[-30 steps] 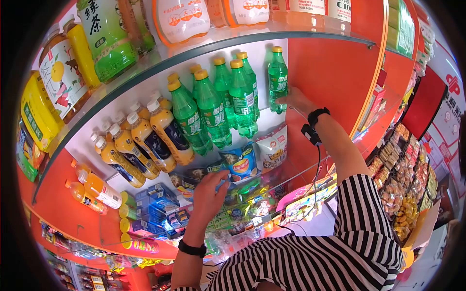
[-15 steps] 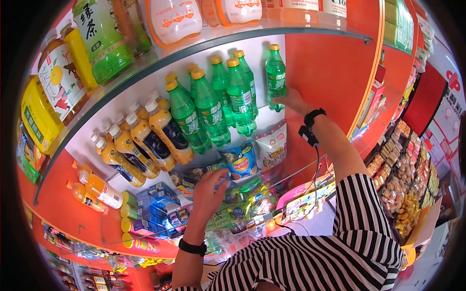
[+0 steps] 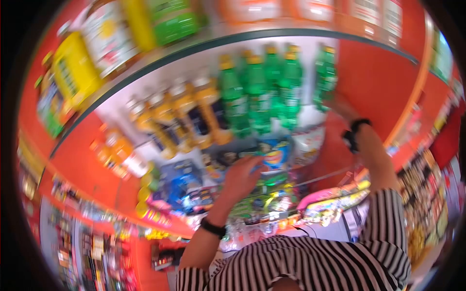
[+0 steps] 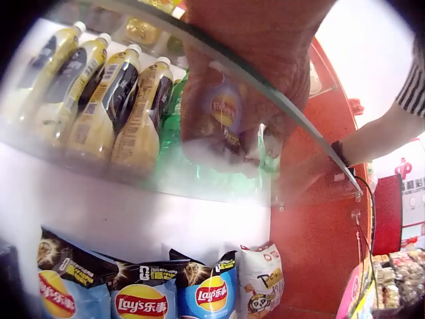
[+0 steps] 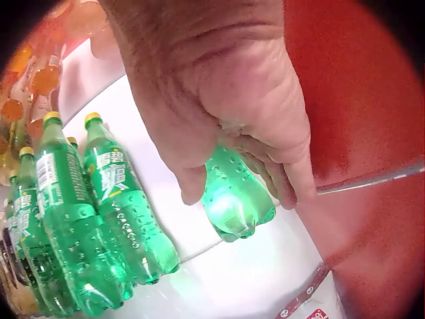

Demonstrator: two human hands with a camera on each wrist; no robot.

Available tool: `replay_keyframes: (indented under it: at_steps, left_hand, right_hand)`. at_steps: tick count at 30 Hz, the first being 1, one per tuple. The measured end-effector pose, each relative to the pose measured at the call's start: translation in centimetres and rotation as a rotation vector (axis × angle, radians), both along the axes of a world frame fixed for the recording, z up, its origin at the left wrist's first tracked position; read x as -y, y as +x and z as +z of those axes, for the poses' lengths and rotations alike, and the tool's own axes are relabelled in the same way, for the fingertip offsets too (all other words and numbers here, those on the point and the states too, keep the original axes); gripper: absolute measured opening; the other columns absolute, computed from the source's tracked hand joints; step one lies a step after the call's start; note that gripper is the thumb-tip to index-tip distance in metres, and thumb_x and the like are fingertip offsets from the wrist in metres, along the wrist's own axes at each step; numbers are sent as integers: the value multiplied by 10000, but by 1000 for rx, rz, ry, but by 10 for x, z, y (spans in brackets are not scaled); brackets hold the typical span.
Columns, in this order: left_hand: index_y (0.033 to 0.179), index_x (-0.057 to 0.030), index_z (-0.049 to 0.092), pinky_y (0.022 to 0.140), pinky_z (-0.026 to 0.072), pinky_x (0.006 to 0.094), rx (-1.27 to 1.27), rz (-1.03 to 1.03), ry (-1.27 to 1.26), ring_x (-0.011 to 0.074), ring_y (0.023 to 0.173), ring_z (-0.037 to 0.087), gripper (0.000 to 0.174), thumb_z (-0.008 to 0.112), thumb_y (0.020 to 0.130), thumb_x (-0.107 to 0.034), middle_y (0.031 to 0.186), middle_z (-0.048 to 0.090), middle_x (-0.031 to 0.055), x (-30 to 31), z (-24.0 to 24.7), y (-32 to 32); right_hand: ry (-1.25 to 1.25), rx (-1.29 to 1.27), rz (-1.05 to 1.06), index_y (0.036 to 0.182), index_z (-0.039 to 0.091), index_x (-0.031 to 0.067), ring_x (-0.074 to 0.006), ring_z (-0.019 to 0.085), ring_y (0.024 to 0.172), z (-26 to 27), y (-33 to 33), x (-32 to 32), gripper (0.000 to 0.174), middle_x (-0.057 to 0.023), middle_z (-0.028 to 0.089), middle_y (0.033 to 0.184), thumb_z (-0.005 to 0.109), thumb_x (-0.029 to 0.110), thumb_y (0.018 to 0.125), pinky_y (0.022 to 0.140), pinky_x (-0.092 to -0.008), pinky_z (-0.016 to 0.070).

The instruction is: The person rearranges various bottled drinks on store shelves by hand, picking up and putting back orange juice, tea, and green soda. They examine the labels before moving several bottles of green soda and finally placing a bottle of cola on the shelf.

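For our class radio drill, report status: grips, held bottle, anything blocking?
Right grip around green bottle. Left grip: nothing visibly held. Neighbouring bottles stand apart, to the left; nothing visibly blocking.

Left hand (image 3: 242, 177): held forward, its back toward the head view, fingers loosely bent
Right hand (image 5: 229, 100): reaching farther out, thumb and fingers curled in a grip
Forearms (image 3: 381, 167): 2, both bare, stretched forward, well apart

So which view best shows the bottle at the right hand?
Head: the bottle shows almost whole, though blurred. Right wrist: only its lower part, past the right hand. Left wrist: I can't single it out.
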State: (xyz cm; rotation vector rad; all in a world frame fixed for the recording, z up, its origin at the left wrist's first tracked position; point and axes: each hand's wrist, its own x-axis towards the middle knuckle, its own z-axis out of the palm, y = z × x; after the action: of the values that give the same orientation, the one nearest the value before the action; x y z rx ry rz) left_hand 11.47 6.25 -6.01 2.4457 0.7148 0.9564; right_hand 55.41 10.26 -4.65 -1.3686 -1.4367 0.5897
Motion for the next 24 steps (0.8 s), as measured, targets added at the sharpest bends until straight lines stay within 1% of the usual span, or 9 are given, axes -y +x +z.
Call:
replay_keyframes:
  at_steps: [2, 4, 8, 10, 13, 15, 18, 21, 24]
  left_hand:
    - [1056, -86, 589, 729, 471, 407, 13, 32, 26, 315, 860, 597, 261, 591, 802, -143, 956, 599, 128, -1, -6, 0]
    - [997, -75, 581, 717, 462, 423, 14, 38, 46, 327, 852, 576, 205, 580, 801, -134, 897, 559, 134, -2, -11, 2]
    - [1070, -84, 591, 748, 450, 429, -60, 95, -25, 310, 890, 571, 280, 576, 809, -185, 944, 572, 115, 7, 1, 0]
    - [1071, -82, 593, 746, 449, 432, -26, 80, -1, 313, 889, 567, 288, 584, 805, -191, 945, 567, 117, 8, -2, 2]
    - [1069, -78, 596, 748, 450, 430, 18, 53, 24, 312, 902, 563, 288, 588, 807, -198, 939, 567, 124, 6, -8, 3]
    - [1063, -76, 601, 758, 449, 428, 4, 40, 42, 312, 912, 560, 283, 589, 810, -202, 939, 567, 128, 5, -10, 4]
    - [1050, -82, 606, 760, 447, 427, 15, 46, 56, 309, 917, 556, 270, 590, 814, -212, 936, 565, 123, 3, -14, 6]
    - [1024, -84, 612, 757, 448, 431, 6, 48, 72, 304, 936, 549, 246, 584, 818, -215, 954, 562, 120, 4, -14, 4]
    - [999, -93, 617, 767, 446, 441, 25, 38, 36, 311, 935, 547, 245, 587, 792, -220, 954, 561, 122, 2, -16, 7]
  right_hand:
    - [-51, 51, 145, 1315, 430, 48, -203, 450, 1139, -5, 7, -2, 508, -68, 506, 1221, 580, 223, 862, 1005, -337, 335]
    - [-111, 181, 221, 1293, 456, 46, -182, 461, 1115, 2, 6, 15, 460, -42, 514, 1203, 552, 242, 889, 994, -319, 329]
    - [-472, 396, -78, 1288, 411, 94, -218, 539, 806, 16, -11, 54, 565, -46, 531, 912, 634, 291, 808, 610, -386, 474]
    - [-298, 411, 89, 1232, 438, 38, -217, 522, 722, -13, 8, 49, 555, -48, 493, 842, 679, 229, 770, 642, -357, 483]
    - [-147, 823, -44, 1151, 484, -12, -253, 563, 805, -26, 2, 61, 524, -98, 539, 892, 717, 211, 738, 721, -342, 482]
    - [-216, 874, -85, 1112, 524, -15, -291, 580, 933, 1, -58, 92, 488, -159, 573, 979, 725, 210, 729, 793, -370, 465]
    - [-192, 835, -79, 1179, 487, -62, -340, 543, 1053, -4, -84, 106, 547, -231, 560, 1106, 715, 161, 735, 914, -407, 408]
    - [-153, 640, -30, 1149, 508, -63, -354, 535, 1059, 11, -130, 125, 513, -238, 559, 1102, 713, 174, 743, 897, -414, 413]
    - [-187, 707, -23, 1143, 507, -81, -376, 534, 1048, -1, -120, 119, 490, -250, 555, 1100, 685, 202, 784, 885, -417, 417]
